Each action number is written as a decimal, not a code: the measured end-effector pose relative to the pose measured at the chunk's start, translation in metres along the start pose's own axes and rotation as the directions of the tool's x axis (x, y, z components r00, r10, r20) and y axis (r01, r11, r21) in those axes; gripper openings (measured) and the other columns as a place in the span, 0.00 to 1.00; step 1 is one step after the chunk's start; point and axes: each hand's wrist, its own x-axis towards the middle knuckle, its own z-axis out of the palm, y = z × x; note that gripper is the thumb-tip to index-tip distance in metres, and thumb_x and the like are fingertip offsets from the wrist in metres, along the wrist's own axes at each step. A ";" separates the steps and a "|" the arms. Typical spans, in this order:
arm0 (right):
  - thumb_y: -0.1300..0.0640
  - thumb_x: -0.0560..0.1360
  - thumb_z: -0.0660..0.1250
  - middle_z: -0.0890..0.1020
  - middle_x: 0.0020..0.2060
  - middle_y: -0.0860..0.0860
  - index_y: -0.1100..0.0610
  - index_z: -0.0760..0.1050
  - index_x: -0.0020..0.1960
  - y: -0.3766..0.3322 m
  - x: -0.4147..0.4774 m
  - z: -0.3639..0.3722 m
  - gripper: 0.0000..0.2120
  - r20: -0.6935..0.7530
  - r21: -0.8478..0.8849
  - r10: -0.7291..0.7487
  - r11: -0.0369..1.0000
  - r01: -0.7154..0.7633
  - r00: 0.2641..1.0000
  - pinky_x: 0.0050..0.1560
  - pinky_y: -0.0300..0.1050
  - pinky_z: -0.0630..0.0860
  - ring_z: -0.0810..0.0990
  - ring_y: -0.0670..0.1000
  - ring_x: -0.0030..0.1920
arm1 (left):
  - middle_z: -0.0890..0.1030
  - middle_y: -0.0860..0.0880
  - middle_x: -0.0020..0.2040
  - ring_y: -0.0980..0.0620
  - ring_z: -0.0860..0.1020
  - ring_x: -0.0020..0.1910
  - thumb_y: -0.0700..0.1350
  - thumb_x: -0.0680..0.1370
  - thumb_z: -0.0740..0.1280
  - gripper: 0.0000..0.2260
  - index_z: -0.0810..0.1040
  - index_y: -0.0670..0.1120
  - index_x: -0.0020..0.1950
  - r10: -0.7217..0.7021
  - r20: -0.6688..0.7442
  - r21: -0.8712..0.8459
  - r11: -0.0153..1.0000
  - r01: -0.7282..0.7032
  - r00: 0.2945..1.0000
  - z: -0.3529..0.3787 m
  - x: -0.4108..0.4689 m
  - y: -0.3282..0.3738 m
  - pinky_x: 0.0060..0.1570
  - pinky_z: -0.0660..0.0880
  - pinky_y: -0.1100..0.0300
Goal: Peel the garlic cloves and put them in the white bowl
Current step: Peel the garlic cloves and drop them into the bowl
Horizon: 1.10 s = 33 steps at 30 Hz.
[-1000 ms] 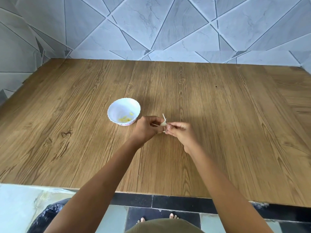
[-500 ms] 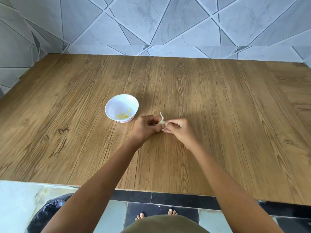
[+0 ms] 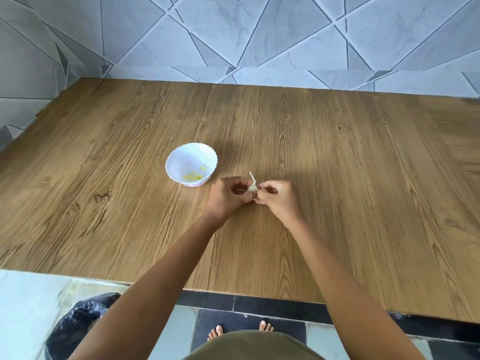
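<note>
two bare hands meet over the middle of the wooden table [image 3: 337,178]. the left hand [image 3: 228,197] has its fingers curled, and its fingertips pinch a small garlic clove [image 3: 252,187]. the right hand [image 3: 279,198] has curled fingers too, and its fingertips pinch the right side of the same clove. the clove sits between the two hands, just above the table. the hands are so close that they meet at the clove. a thin strip of pale skin [image 3: 251,175] sticks up from the top of the clove. the clove is too small to tell how much skin is on it.

the white bowl [image 3: 181,158] stands on the table just beside the left hand, a bit to the left and farther back. its rim is wavy. a few yellow pieces [image 3: 193,175] lie in the bottom of it.

behind the table is a wall of grey tiles [image 3: 233,35] with slanted lines. below the near edge of the table a black bag [image 3: 78,323] sits on the floor at the left. the toes [image 3: 266,326] of two bare feet show on a dark floor tile.
</note>
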 end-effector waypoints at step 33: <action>0.68 0.69 0.73 0.82 0.37 0.49 0.61 0.79 0.45 0.002 -0.094 0.050 0.07 0.050 0.079 -0.241 0.968 0.237 0.969 0.39 0.29 0.74 0.79 0.37 0.36 | 0.82 0.46 0.35 0.55 0.80 0.35 0.38 0.75 0.70 0.03 0.81 0.37 0.44 -0.115 0.108 -0.005 0.993 0.116 0.987 -0.061 -0.088 -0.002 0.36 0.78 0.64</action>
